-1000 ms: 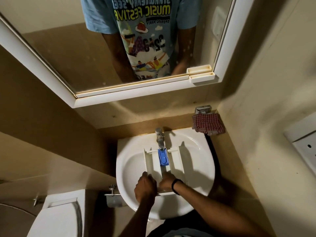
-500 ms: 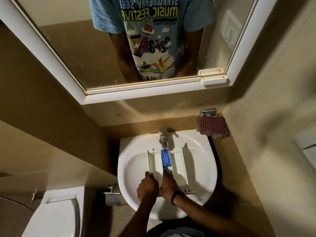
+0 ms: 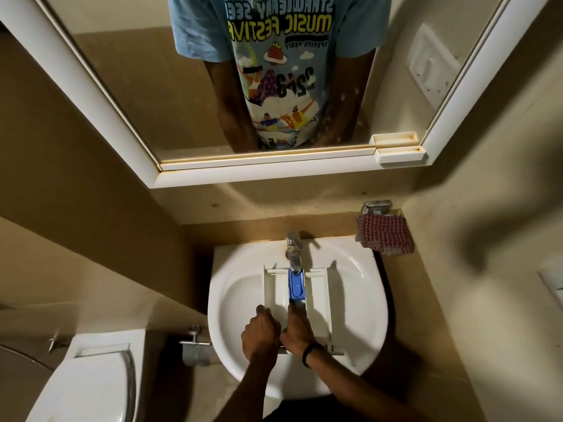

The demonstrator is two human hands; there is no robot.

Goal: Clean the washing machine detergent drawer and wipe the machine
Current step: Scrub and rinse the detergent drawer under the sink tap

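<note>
Little has shifted in the last second: the drawer [image 3: 318,300] lies squarer under the tap [image 3: 293,248], with both hands at its near end as before. Left hand [image 3: 260,335] fingers curl over its left wall, likely steadying it. One right hand [image 3: 297,330] finger reaches up the middle channel towards the blue insert [image 3: 296,284], probably rubbing residue; whether the others grip, I cannot tell. It rests in the sink [image 3: 237,300], a checked cloth [image 3: 385,234] hanging beside, mirror [image 3: 137,86] above, toilet [image 3: 91,382] left.
</note>
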